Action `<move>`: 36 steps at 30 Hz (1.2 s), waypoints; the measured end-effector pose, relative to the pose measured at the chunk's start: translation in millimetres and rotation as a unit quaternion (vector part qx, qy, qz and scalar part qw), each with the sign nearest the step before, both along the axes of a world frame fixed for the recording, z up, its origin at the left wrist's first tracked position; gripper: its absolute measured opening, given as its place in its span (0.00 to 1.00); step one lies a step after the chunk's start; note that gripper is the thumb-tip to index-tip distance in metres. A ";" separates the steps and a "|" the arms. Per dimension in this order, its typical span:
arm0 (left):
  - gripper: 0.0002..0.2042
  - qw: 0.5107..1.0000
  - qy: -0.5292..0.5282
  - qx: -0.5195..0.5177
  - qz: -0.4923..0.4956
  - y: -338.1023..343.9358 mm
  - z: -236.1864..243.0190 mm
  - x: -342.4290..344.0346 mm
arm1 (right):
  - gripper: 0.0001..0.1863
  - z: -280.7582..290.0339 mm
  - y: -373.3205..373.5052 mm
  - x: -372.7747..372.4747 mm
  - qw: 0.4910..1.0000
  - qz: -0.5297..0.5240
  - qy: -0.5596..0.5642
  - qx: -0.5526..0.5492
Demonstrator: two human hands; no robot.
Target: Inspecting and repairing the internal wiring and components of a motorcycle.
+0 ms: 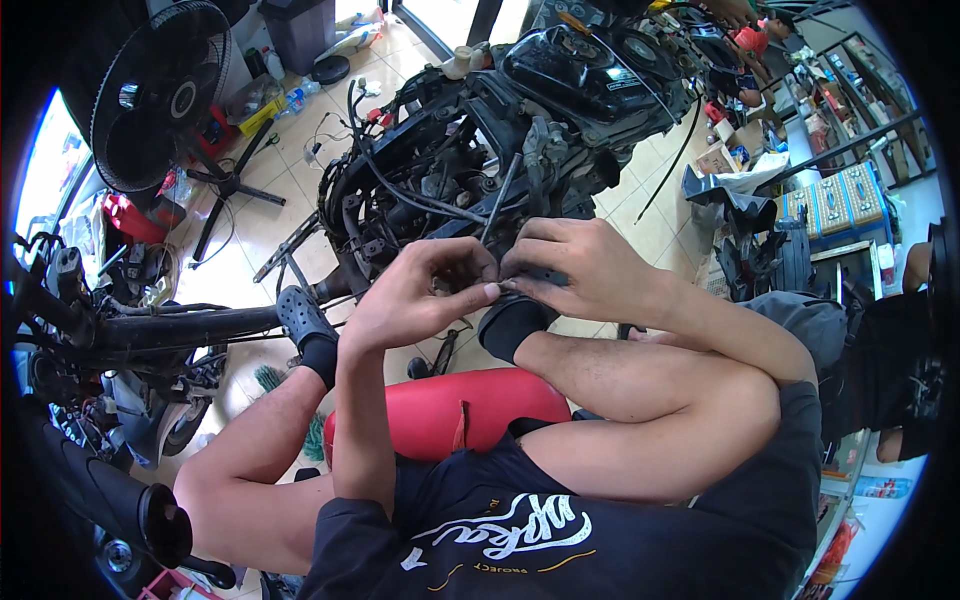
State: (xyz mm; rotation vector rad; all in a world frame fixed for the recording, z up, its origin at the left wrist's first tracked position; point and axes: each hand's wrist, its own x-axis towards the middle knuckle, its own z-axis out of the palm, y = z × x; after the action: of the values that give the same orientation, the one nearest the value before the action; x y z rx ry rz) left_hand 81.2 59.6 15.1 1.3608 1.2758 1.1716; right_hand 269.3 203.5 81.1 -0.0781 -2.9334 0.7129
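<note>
My left hand (425, 290) and my right hand (575, 265) meet in front of me, fingers bent and fingertips pinched together. Something small and dark sits between the fingertips, too small and covered to name. Just beyond the hands stands a stripped-down motorcycle (430, 185), its black frame, cables and engine parts exposed. Its glossy black fuel tank (560, 65) is at the far end. A metal rod or tube (503, 195) slants up from the motorcycle right behind my fingers.
I sit on a red padded seat (450, 410). A black standing fan (165, 100) is at the far left, and a motorcycle part with a black tube (190, 325) lies nearer. Tools and boxes crowd the right, beside a patterned case (840, 205). Other people are at the right and far right.
</note>
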 end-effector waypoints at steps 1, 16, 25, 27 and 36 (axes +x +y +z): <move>0.10 1.000 -0.027 -0.001 -0.014 0.8 0.4 2.6 | 0.11 -0.5 1.3 0.8 1.000 0.002 0.000 -0.001; 0.11 0.997 -0.077 -0.006 -0.027 4.5 -9.1 5.5 | 0.14 9.1 2.4 3.2 0.898 -0.169 -0.151 -0.378; 0.09 0.997 -0.066 0.019 -0.019 9.2 -3.2 15.5 | 0.14 14.6 5.5 6.8 0.969 -0.120 -0.136 -0.168; 0.08 0.998 -0.035 0.030 -0.037 8.1 -4.1 10.7 | 0.15 11.1 9.8 8.3 0.902 -0.181 -0.237 -0.312; 0.07 1.000 -0.030 0.006 -0.007 2.5 4.4 3.6 | 0.16 8.5 31.7 7.1 0.944 -0.231 -0.100 -0.211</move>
State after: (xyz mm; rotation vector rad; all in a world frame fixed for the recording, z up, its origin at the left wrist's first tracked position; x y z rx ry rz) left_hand 84.8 62.1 19.5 1.3320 1.2178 1.2031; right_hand 276.3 235.2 89.6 -0.8898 -2.7037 1.2827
